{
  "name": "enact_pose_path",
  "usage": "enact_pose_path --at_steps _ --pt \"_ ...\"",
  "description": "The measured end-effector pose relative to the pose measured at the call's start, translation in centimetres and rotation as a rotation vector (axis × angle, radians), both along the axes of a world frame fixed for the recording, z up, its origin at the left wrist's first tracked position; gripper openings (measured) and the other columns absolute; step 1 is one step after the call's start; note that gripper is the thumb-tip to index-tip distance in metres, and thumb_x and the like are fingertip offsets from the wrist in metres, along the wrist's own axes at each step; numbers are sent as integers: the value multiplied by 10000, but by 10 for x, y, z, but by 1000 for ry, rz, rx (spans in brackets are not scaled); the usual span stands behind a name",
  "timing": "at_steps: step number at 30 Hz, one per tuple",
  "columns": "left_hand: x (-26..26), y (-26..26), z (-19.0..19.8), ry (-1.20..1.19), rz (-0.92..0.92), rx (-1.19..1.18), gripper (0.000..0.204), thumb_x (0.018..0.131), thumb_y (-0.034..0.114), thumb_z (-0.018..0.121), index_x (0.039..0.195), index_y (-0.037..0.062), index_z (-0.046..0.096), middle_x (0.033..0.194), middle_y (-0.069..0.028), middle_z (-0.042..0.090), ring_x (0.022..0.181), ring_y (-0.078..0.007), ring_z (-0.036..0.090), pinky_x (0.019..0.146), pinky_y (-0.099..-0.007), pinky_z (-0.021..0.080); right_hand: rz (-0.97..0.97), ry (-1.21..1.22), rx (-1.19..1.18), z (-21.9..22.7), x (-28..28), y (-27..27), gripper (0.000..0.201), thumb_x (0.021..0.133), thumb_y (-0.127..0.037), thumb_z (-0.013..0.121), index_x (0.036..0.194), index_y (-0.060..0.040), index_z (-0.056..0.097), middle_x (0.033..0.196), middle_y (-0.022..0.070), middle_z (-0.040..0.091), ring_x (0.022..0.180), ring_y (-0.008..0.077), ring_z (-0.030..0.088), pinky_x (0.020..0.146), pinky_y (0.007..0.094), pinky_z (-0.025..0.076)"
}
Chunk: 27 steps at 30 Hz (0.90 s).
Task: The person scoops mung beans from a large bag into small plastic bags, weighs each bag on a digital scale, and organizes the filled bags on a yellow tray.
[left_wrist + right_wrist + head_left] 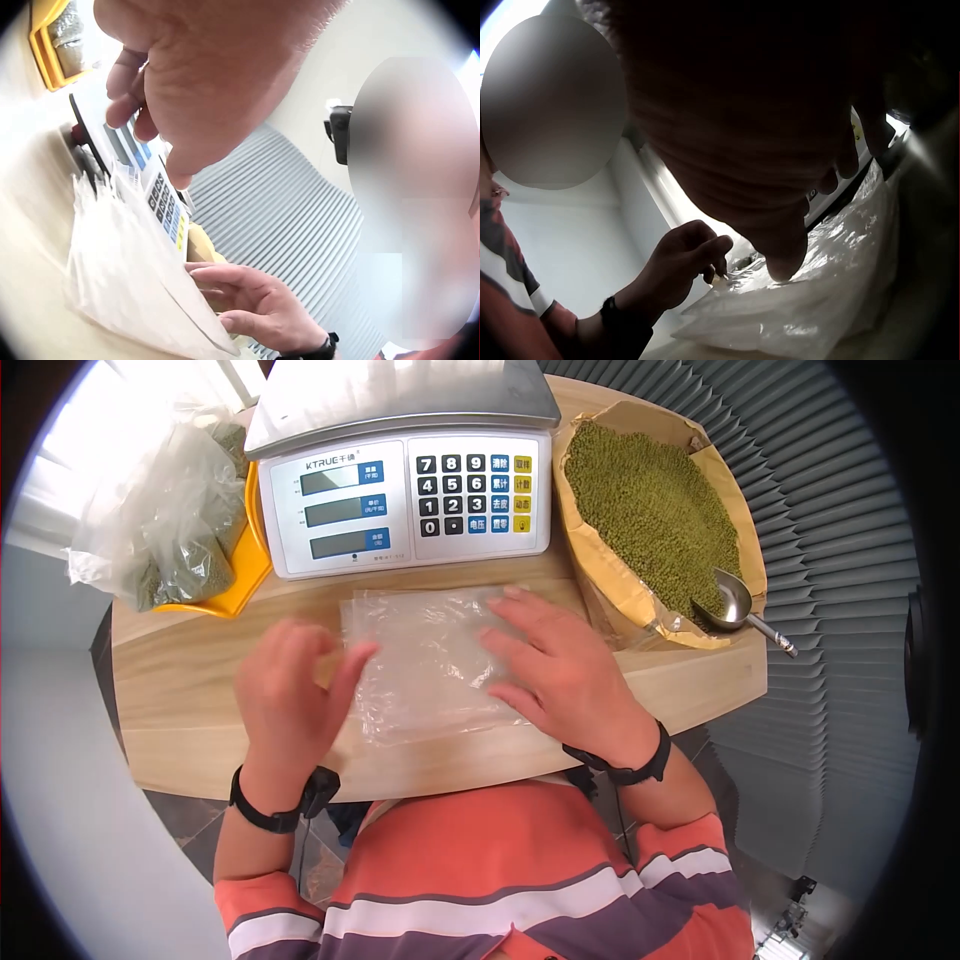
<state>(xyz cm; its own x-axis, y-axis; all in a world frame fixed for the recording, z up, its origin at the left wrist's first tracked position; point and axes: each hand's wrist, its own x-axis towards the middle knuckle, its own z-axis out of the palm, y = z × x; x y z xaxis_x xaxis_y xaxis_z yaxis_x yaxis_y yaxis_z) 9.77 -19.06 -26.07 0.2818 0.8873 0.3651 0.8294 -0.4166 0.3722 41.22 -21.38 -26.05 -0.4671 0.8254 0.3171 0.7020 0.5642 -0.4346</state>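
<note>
A stack of clear plastic bags [420, 660] lies flat on the wooden table. My right hand [570, 675] is over its right side with fingers spread, the fingertips at the plastic. My left hand [290, 695] is just beyond the stack's left edge, fingers loosely bent and thumb out, with nothing visible in it. In the left wrist view the left hand [217, 75] hovers above the bags [127, 277], and the right hand [262, 307] is at their far edge. The right wrist view shows the bags [802, 315] under the dark right hand [742, 135]; the left hand [679, 266] is beyond.
A scale [400, 510] with a keypad stands behind the bags. To the right is an open paper sack [600, 565] of green beans [650, 510] with a metal scoop [735, 600]. A yellow tray [255, 565] with filled plastic bags [180, 510] is at the left.
</note>
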Motion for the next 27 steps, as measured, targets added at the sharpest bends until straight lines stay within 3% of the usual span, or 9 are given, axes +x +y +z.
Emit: enact_pose_path --at_steps 1,3,4,6,9,14,20,24,27 --pt "3 1 4 7 -1 -2 324 911 236 925 1058 37 716 1007 -100 767 856 -279 737 715 -366 577 30 -29 -58 0 0 1 601 821 -159 912 1373 -64 692 1464 186 647 1401 398 606 1169 524 501" --pt "12 3 15 98 -352 41 565 889 316 913 1343 52 703 1456 -168 693 1303 -403 676 1057 -473 559 70 -56 -119 -1 0 1 635 815 -197 925 1390 -70 687 1531 188 614 1486 406 548 1246 541 448" --pt "11 3 11 102 -346 39 565 889 316 913 1343 52 703 1456 -168 693 1303 -403 676 1057 -473 559 59 -96 -148 -1 0 0 667 814 -234 928 1412 -75 680 1569 189 587 1515 397 518 1273 547 416" --pt "8 2 -2 353 -375 -226 822 914 425 861 1596 82 557 1698 -200 493 1585 -411 446 1310 -557 331 52 -130 -178 -2 2 0 700 813 -270 931 1435 -80 672 1606 190 559 1545 389 487 1300 553 385" --pt "2 4 -7 416 -377 -269 908 943 550 789 1665 94 480 1735 -215 432 1604 -403 411 1346 -582 264 55 -166 -226 -4 7 0 758 834 -331 913 1501 -98 638 1638 174 543 1571 369 462 1315 572 353" --pt "-1 6 -5 445 -382 -313 976 942 642 736 1688 88 440 1755 -229 394 1627 -412 379 1339 -603 265 68 -256 -301 5 14 4 852 863 -428 880 1598 -130 566 1713 119 490 1623 342 401 1334 592 302" --pt "-8 7 -5 380 -422 -331 1060 907 679 766 1709 89 404 1776 -257 342 1646 -439 339 1336 -619 264 97 -263 -322 15 10 6 961 763 -447 941 1591 -120 577 1707 149 496 1626 375 391 1338 593 298" --pt "-13 7 4 294 -425 -333 1057 896 641 813 1709 101 407 1778 -259 332 1644 -444 337 1338 -608 265 54 -173 -330 25 5 3 935 718 -331 992 1545 -98 623 1694 198 499 1599 442 416 1321 592 336" --pt "-26 13 22 101 -413 -185 879 900 464 891 1621 98 546 1686 -240 494 1582 -418 451 1305 -594 328 66 -64 -259 25 13 -4 896 707 -259 1005 1508 -80 648 1682 209 513 1570 451 462 1283 560 406"
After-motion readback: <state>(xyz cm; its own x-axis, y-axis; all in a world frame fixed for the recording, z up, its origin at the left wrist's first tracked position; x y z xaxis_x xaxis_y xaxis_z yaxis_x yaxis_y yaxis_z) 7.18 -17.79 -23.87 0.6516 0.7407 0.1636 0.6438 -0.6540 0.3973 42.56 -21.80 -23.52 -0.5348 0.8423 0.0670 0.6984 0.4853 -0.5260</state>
